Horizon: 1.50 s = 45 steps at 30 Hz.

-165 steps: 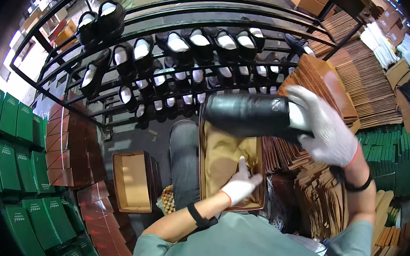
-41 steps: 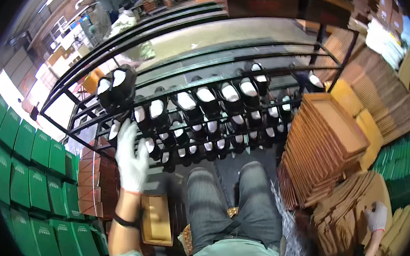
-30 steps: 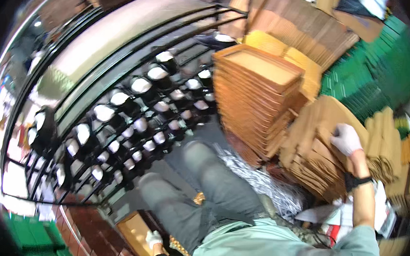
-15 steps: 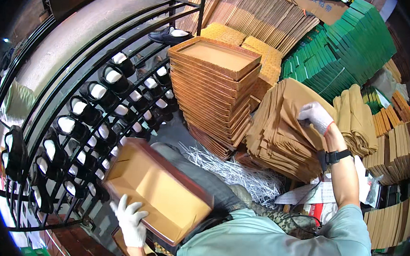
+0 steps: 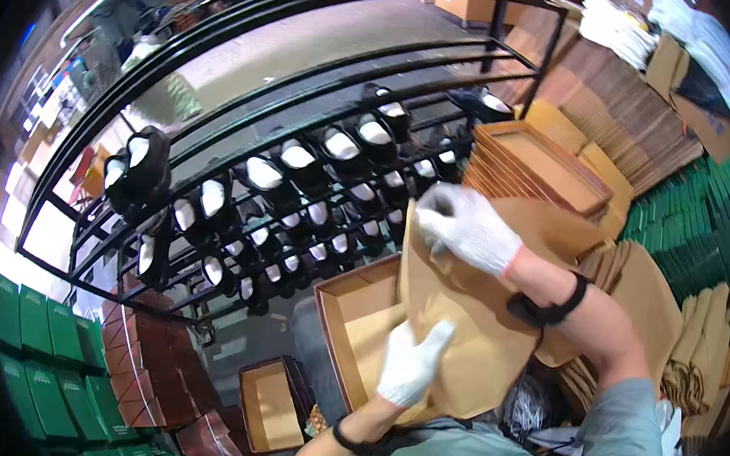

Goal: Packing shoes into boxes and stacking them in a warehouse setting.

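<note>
A sheet of brown wrapping paper (image 5: 480, 340) hangs partly over an open shoe box (image 5: 357, 309) on my lap. The box is tan inside with a dark red-brown rim, and the paper covers its right side. My right hand (image 5: 465, 227), in a white knit glove, is closed on the sheet's upper edge. Lower down, my gloved left hand (image 5: 412, 365) grips the sheet near its left edge, thumb over the paper; its other fingers are partly hidden. Behind my right arm lies a pile of brown paper (image 5: 638, 292).
A black metal rack (image 5: 324, 88) of dark shoes with white stuffing stands ahead. Stacked box trays (image 5: 545, 169) rise beyond my right hand. Green boxes (image 5: 48, 336) and red-brown boxes (image 5: 136, 364) fill the lower left. Another open box (image 5: 272, 405) sits left of my lap.
My right hand has brought a brown paper sheet from the pile over to the box. My left hand has left the box and taken hold of the paper. The view has turned left.
</note>
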Each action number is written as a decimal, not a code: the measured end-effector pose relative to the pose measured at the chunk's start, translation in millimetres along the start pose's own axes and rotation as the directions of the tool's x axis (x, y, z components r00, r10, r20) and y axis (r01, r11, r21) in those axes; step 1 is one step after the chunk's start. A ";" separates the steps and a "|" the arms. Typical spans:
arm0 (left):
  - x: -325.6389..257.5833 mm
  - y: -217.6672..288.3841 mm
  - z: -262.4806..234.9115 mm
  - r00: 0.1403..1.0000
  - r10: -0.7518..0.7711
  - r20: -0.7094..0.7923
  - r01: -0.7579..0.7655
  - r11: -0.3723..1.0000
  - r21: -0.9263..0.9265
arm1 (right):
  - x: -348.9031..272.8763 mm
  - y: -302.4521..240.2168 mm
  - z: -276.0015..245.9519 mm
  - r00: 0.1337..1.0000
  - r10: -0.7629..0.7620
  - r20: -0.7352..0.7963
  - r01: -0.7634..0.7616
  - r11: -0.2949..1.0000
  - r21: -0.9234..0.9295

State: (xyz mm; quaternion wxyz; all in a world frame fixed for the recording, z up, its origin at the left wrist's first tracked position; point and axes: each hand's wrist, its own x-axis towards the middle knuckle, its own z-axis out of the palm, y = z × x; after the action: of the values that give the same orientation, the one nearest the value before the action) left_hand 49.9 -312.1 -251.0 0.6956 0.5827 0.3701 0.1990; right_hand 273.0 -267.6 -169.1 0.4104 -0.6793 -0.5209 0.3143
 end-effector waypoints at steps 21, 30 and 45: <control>-60.9 -95.3 -166.8 0.807 -0.381 -0.452 0.392 0.917 -0.073 | 405.9 138.4 -10.4 0.981 0.110 -0.161 -0.174 0.868 -0.466; -68.2 -71.5 -167.1 0.839 -0.239 -0.489 0.202 0.971 -0.126 | 229.9 135.8 -54.1 0.974 0.091 -0.206 -0.206 0.732 -0.650; -35.8 -60.4 -64.5 0.957 -0.243 0.160 0.282 0.909 -0.306 | -108.2 7.0 2.7 0.998 -0.056 -0.043 0.046 0.979 -0.200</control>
State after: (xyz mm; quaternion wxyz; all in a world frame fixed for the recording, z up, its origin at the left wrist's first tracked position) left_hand -30.9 -309.2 -301.8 0.8233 0.4155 0.3653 0.1268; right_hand 245.8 -372.3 -176.6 0.3609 -0.7107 -0.5568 0.2336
